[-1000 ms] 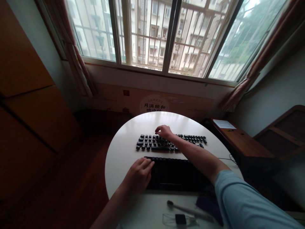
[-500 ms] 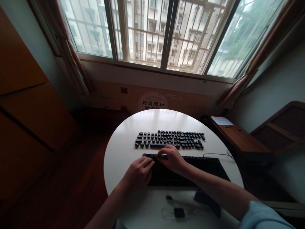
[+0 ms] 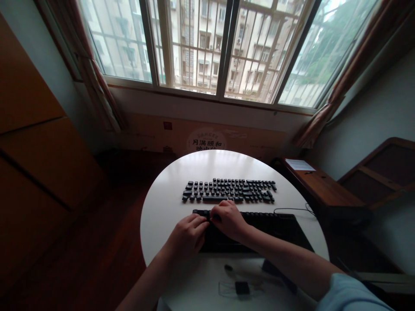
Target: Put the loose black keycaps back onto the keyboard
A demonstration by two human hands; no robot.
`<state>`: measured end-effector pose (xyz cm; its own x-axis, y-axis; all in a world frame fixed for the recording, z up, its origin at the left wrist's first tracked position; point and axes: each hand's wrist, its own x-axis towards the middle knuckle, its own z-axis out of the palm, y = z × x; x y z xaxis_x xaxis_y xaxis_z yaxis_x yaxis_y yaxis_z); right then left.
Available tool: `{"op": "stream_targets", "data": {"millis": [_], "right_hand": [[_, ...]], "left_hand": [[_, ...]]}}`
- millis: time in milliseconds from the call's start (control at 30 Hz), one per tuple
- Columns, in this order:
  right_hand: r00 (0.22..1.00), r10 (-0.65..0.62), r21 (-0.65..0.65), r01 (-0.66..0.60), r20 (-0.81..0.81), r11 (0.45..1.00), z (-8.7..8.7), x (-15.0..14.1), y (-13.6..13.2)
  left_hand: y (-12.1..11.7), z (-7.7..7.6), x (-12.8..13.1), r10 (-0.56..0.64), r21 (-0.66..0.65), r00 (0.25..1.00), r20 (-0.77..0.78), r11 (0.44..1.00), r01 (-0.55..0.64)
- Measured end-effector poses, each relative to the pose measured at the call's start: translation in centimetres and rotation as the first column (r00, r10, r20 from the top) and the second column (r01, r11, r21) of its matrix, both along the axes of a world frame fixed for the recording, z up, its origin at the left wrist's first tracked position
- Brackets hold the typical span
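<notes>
The grip of the right hand is curled; whether it pinches something, one cannot tell. Directly under it lies the keyboard, whose left end the bent left hand touches. Keycaps lie beyond, on the table.

On the worktop, a narrow bare strip is found just beyond the keyboard, bounded by loose keycaps; past these, a wider free band is noted. The keyboard's left end is blocked by the left hand, and open worktop is observed farther left. Its upper middle is covered by the right hand. Its near right portion is crossed by the right forearm. Its far right corner is skirted by a cable.
</notes>
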<state>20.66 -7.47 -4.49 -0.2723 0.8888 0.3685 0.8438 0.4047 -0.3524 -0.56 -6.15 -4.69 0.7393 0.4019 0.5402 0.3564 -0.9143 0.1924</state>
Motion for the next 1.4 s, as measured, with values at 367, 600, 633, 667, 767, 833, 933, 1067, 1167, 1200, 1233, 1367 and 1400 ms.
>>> {"op": "stream_targets", "data": {"millis": [367,600,633,667,767,833,933,1067,1167,1200,1233,1367,1400], "right_hand": [[1.0,0.002,-0.081,-0.003,-0.003,0.997,0.7,-0.3,-0.3],[0.998,0.023,-0.081,-0.028,-0.061,0.996,1.1,-0.6,-0.5],[0.997,0.023,-0.079,-0.028,-0.067,0.997,1.1,-0.6,-0.6],[0.997,0.021,-0.078,-0.027,-0.076,0.997,1.0,-0.5,-0.5],[0.992,0.031,-0.097,-0.043,-0.125,0.994,0.5,-0.3,-0.4],[0.985,0.034,-0.108,-0.052,-0.168,0.993,0.1,-0.2,-0.2],[0.976,0.014,-0.11,-0.038,-0.216,0.993,-0.3,-0.1,0.0],[0.977,-0.002,-0.12,-0.024,-0.214,0.993,-0.1,-0.3,0.0],[0.993,-0.004,-0.127,-0.012,-0.12,0.992,0.6,-0.5,-0.3],[0.997,0.0,-0.127,-0.011,-0.083,0.992,0.8,-0.6,-0.4],[0.999,0.008,-0.128,-0.014,-0.05,0.992,1.1,-0.6,-0.5],[0.998,0.039,-0.134,-0.032,0.046,0.99,1.8,-1.0,-0.4],[0.996,0.04,-0.135,-0.03,0.074,0.99,2.0,-1.2,-0.3]], "left_hand": [[-0.1,0.1,-0.1,0.037,-0.046,0.999,0.002,0.998,-0.037],[0.1,0.1,-0.1,0.076,-0.075,0.997,-0.024,0.994,-0.077],[0.2,-0.1,-0.1,0.079,-0.076,0.997,-0.017,0.994,-0.08],[0.3,-0.2,-0.1,0.083,-0.078,0.997,-0.009,0.994,-0.083],[0.6,-0.7,-0.2,0.093,-0.088,0.995,0.031,0.992,-0.09],[0.7,-0.9,-0.3,0.098,-0.1,0.993,0.059,0.991,-0.092],[0.8,-1.0,-0.4,0.097,-0.114,0.992,0.08,0.99,-0.087],[0.8,-0.9,-0.4,0.098,-0.127,0.992,0.081,0.988,-0.087],[0.8,-0.9,-0.5,0.093,-0.121,0.993,0.078,0.989,-0.083],[0.8,-0.9,-0.5,0.092,-0.119,0.993,0.075,0.989,-0.083],[0.8,-0.9,-0.5,0.092,-0.117,0.993,0.074,0.99,-0.083],[0.8,-0.9,-0.5,0.087,-0.117,0.994,0.07,0.99,-0.079],[0.8,-1.0,-0.5,0.085,-0.12,0.994,0.066,0.99,-0.077]]}}
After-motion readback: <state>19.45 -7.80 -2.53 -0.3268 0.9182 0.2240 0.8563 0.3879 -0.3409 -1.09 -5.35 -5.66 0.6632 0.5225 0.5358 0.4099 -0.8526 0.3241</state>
